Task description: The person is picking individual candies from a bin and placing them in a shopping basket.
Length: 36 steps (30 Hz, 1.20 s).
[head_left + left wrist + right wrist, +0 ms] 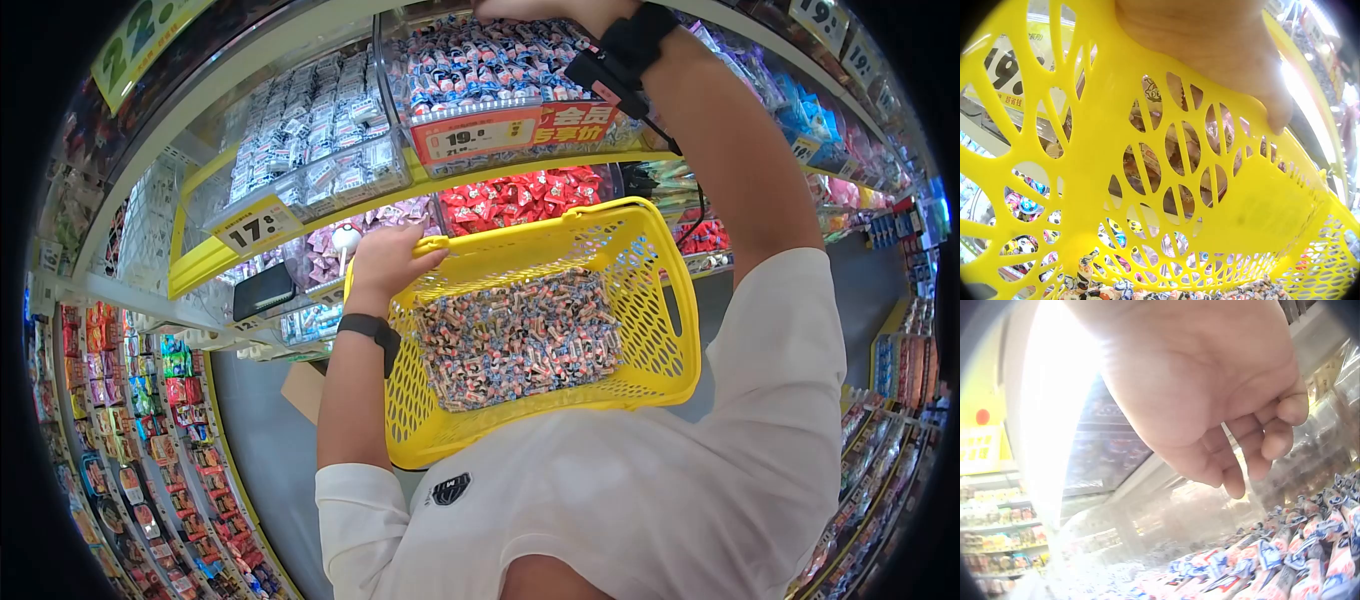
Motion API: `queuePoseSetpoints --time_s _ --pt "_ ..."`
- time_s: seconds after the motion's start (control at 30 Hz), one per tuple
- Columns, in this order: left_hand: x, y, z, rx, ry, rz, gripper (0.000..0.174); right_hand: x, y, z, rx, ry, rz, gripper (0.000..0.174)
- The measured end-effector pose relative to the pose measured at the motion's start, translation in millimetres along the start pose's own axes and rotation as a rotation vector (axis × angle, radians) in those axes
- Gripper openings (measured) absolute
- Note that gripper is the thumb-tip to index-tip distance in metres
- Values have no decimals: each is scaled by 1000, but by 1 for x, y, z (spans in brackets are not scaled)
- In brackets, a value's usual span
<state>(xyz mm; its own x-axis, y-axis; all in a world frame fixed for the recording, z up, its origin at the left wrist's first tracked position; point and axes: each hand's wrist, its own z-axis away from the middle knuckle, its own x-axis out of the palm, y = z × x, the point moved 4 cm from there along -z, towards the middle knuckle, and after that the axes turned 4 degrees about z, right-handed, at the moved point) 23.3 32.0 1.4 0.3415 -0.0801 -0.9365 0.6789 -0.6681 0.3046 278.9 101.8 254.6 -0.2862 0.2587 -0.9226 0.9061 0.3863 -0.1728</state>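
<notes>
A yellow basket hangs in front of the body, its bottom covered with wrapped candies. My left hand grips the basket's left rim; in the left wrist view the hand lies over that rim. At the top of the head view my right hand is partly cut off, above a clear bin of blue, white and pink wrapped candies. The right wrist view shows that hand palm down, fingers loosely bent, holding nothing, above the candies and apart from them.
Left of that bin is another clear bin of white wrapped sweets. Red packets lie on the shelf below, behind the basket. A black phone rests at the lower shelf's edge. Racks of snacks stand at the left, beyond grey floor.
</notes>
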Motion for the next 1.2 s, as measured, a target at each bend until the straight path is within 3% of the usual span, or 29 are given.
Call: queuePoseSetpoints --time_s 0.27,0.37,0.5,0.63,0.77,0.93,1.2 --pt "0 0 0 -9 -16 -17 46 -15 -10 60 -12 7 -89 22" --pt "0 1 0 -36 -26 -41 48 -23 -27 95 -36 97 -87 17" --pt "-1 2 0 -34 -23 -37 48 -9 -42 148 32 -33 -325 19" --pt "-2 3 1 -13 -20 -27 45 38 -47 189 20 -193 -334 16" --pt "-3 5 2 9 22 3 45 113 -28 225 131 -464 -200 15" --pt "-1 3 1 4 5 -16 46 189 -18 269 171 -590 -240 18" --pt "0 3 2 13 30 -15 47 260 -30 314 135 -975 -219 20"
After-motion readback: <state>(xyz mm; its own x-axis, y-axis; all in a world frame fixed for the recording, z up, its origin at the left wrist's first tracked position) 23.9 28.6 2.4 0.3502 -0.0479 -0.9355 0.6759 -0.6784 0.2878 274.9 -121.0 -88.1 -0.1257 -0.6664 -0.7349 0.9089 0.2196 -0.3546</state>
